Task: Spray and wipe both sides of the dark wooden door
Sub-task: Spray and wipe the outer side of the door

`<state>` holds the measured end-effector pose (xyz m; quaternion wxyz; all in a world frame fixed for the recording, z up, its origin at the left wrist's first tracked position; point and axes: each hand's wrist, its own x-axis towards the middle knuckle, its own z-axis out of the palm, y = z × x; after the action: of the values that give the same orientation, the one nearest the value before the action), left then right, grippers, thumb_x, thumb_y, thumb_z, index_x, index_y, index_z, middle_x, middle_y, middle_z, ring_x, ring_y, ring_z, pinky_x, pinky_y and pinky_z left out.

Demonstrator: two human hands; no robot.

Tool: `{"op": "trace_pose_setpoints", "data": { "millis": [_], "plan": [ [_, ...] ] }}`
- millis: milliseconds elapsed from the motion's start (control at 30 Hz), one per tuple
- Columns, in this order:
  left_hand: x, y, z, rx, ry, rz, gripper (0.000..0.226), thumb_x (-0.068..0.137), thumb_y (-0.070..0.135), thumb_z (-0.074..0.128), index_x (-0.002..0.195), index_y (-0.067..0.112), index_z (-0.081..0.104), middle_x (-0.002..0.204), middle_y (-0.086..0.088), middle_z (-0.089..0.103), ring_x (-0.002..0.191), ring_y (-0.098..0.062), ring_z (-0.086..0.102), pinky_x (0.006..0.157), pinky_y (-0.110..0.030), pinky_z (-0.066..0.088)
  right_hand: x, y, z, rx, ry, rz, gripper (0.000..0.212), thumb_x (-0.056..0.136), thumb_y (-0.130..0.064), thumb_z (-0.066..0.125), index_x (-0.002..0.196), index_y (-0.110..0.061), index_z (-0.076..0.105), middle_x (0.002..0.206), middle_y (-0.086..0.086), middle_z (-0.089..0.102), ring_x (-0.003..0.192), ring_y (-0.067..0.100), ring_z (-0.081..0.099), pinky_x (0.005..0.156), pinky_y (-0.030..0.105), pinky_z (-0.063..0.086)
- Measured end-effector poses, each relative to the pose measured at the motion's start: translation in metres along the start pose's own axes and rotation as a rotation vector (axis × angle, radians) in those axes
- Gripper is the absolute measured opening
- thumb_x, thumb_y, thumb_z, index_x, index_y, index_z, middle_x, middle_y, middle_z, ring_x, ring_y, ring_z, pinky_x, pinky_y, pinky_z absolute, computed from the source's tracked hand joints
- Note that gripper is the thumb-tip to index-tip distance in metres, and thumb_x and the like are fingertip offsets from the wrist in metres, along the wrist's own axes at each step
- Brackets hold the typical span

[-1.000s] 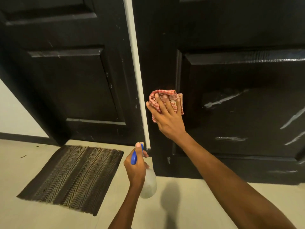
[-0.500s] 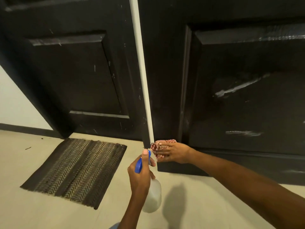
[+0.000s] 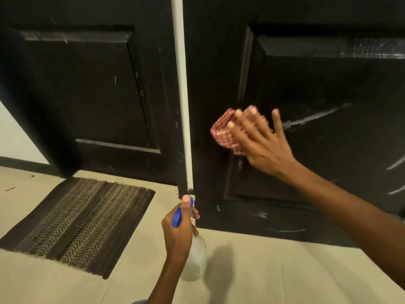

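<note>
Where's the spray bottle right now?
In the head view, the spray bottle is low and centre, held by the left hand above the floor, just right of the doormat.

Dim, warm indoor light; glare streaks the door panel (image 3: 328,88) upper right; the right hand (image 3: 260,139) blurs; wide-angle bending at the edges.

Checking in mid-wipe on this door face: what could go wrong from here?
1. White streaks remain on the door panel right of the cloth; they may get missed.
2. The right hand presses the cloth with flat fingers, so it could slip out.
3. The left hand holds the spray bottle low; an accidental squeeze could wet the floor.
</note>
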<state>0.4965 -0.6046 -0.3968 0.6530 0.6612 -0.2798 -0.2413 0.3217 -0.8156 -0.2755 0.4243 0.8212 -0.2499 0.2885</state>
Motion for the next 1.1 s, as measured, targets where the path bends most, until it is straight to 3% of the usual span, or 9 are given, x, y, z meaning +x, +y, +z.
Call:
{"op": "trace_pose_setpoints", "data": {
  "millis": [133, 267, 433, 600, 700, 800, 867, 967, 1100],
  "plan": [
    [0.002, 0.008, 0.013, -0.021, -0.017, 0.038, 0.051, 0.084, 0.057, 0.048, 0.077, 0.011, 0.069, 0.064, -0.001, 0.066, 0.053, -0.017, 0.061, 0.046, -0.022, 0.052, 0.037, 0.024, -0.024, -0.048, 0.084, 0.204, 0.066, 0.103, -0.039, 0.042, 0.158, -0.009, 0.021, 0.164, 0.020, 0.017, 0.149, 0.035, 0.008, 0.116, 0.066, 0.002],
    [0.006, 0.010, 0.016, -0.034, -0.018, 0.057, 0.053, 0.085, 0.057, 0.048, 0.078, 0.008, 0.069, 0.066, -0.005, 0.067, 0.053, -0.020, 0.062, 0.046, -0.022, 0.051, 0.017, -0.009, -0.004, -0.004, 0.051, 0.159, 0.069, 0.101, -0.031, 0.050, 0.157, -0.003, 0.022, 0.164, 0.018, 0.020, 0.153, 0.032, 0.016, 0.122, 0.058, 0.003],
    [0.004, 0.005, 0.015, -0.002, -0.047, 0.044, 0.060, 0.081, 0.064, 0.048, 0.076, 0.008, 0.069, 0.066, -0.007, 0.067, 0.052, -0.023, 0.060, 0.045, -0.022, 0.050, -0.038, -0.040, 0.027, 0.021, -0.004, 0.025, 0.065, 0.099, -0.028, 0.054, 0.156, -0.007, 0.029, 0.162, 0.019, 0.024, 0.151, 0.033, 0.022, 0.121, 0.060, 0.012],
    [0.004, 0.010, 0.016, -0.020, -0.017, -0.016, 0.052, 0.083, 0.064, 0.049, 0.074, 0.016, 0.069, 0.066, -0.008, 0.066, 0.055, -0.027, 0.061, 0.047, -0.031, 0.053, -0.106, -0.088, 0.066, 0.064, -0.249, -0.206, 0.076, 0.090, -0.018, 0.053, 0.159, -0.014, 0.022, 0.165, 0.011, 0.018, 0.153, 0.030, 0.014, 0.124, 0.056, 0.001],
    [0.005, 0.009, 0.014, 0.010, -0.006, -0.027, 0.057, 0.082, 0.066, 0.048, 0.075, 0.013, 0.068, 0.067, -0.008, 0.066, 0.054, -0.026, 0.060, 0.045, -0.022, 0.051, -0.142, -0.115, 0.082, 0.070, -0.478, -0.359, 0.072, 0.091, -0.024, 0.043, 0.159, -0.017, 0.021, 0.165, 0.006, 0.020, 0.153, 0.026, 0.017, 0.124, 0.052, -0.007],
    [0.001, 0.003, 0.010, 0.065, -0.025, -0.024, 0.062, 0.080, 0.068, 0.047, 0.075, 0.010, 0.068, 0.067, -0.007, 0.066, 0.054, -0.024, 0.060, 0.044, -0.016, 0.048, -0.158, -0.136, 0.099, 0.104, -0.691, -0.508, 0.064, 0.091, -0.027, 0.037, 0.154, -0.020, 0.035, 0.160, 0.002, 0.036, 0.148, 0.023, 0.033, 0.123, 0.049, -0.011],
    [-0.001, -0.003, 0.004, 0.129, -0.034, -0.015, 0.063, 0.079, 0.070, 0.047, 0.075, 0.011, 0.068, 0.066, -0.006, 0.066, 0.054, -0.024, 0.061, 0.045, -0.016, 0.047, -0.161, -0.153, 0.107, 0.091, -0.735, -0.588, 0.061, 0.091, -0.027, 0.040, 0.152, -0.019, 0.038, 0.158, 0.000, 0.039, 0.146, 0.020, 0.036, 0.123, 0.048, -0.011],
    [-0.005, -0.011, -0.009, 0.195, -0.045, -0.031, 0.065, 0.077, 0.074, 0.044, 0.075, 0.013, 0.068, 0.069, -0.006, 0.067, 0.055, -0.025, 0.062, 0.045, -0.016, 0.047, -0.165, -0.178, 0.113, 0.131, -0.798, -0.615, 0.067, 0.094, -0.032, 0.052, 0.154, -0.019, 0.024, 0.161, -0.001, 0.030, 0.149, 0.018, 0.029, 0.120, 0.048, -0.015],
    [-0.007, -0.019, -0.031, 0.246, -0.025, -0.088, 0.069, 0.081, 0.074, 0.040, 0.071, 0.012, 0.068, 0.069, -0.004, 0.068, 0.055, -0.028, 0.065, 0.044, -0.011, 0.043, -0.172, -0.202, 0.130, 0.151, -0.743, -0.691, 0.061, 0.102, -0.026, 0.032, 0.158, -0.017, 0.008, 0.165, 0.000, 0.003, 0.153, 0.020, 0.009, 0.115, 0.050, -0.027]
  ]
}}
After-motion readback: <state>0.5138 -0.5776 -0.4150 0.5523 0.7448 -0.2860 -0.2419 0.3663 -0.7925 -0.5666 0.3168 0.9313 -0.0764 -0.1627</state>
